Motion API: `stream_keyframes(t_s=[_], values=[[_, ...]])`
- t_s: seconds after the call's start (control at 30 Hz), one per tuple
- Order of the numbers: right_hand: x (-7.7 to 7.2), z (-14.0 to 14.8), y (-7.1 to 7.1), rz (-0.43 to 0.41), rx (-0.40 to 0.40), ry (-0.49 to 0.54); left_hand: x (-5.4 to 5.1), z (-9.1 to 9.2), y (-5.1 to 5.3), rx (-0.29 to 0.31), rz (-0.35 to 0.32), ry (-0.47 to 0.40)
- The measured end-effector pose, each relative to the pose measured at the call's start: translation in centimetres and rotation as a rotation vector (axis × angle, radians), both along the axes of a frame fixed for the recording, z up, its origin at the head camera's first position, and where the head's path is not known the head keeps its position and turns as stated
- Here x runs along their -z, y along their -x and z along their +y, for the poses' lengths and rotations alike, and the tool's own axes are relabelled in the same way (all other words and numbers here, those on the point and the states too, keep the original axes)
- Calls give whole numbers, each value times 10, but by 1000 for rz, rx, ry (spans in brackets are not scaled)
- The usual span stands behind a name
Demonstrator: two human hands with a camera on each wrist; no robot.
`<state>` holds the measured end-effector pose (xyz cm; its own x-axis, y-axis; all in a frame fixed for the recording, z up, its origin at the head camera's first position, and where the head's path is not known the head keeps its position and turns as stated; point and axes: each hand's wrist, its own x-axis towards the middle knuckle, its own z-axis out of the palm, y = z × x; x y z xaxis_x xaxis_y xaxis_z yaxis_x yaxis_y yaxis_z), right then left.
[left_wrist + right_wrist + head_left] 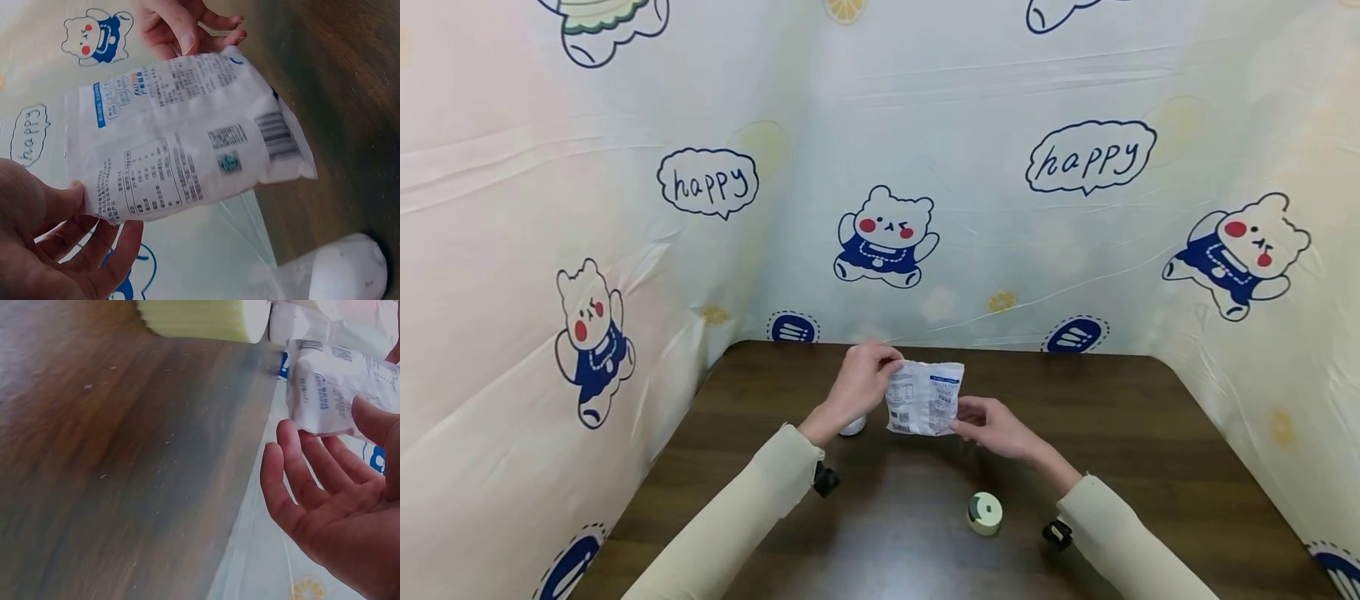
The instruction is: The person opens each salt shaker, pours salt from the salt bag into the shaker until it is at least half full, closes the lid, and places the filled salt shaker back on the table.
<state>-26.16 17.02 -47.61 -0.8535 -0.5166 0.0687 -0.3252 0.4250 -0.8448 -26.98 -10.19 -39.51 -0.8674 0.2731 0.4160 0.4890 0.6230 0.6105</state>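
A white plastic packet [925,398] with printed text, a barcode and a blue strip is held up above the table between both hands. My left hand [867,379] pinches its upper left corner; in the left wrist view the thumb lies on the printed face of the packet [169,137] and the fingers go behind it. At the lower right corner my right hand [996,427] grips the packet, thumb in front. The right wrist view shows the fingers of the right hand [337,512] spread behind and below the packet [331,390].
A pale yellow-green round object with ribbed sides [985,512] stands on the dark wooden table [880,533], nearer than the hands. Below the left hand is a white rounded object [852,427], partly hidden. Cloth with printed bears [887,237] hangs around the table's back and sides.
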Motion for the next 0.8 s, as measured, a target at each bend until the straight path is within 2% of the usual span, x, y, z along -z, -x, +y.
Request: stream_keyframes(t_s=[0.17, 0.33, 0.47, 0.8], values=[[2, 6, -5, 73, 43, -10, 1, 12, -3, 13, 19, 56], [0, 10, -9, 132, 146, 2, -1, 24, -5, 40, 38, 73], [-2, 14, -12, 124, 194, 10, 3, 31, -5, 49, 54, 98], [-1, 30, -18, 86, 222, 2, 13, 53, -4, 61, 45, 124]])
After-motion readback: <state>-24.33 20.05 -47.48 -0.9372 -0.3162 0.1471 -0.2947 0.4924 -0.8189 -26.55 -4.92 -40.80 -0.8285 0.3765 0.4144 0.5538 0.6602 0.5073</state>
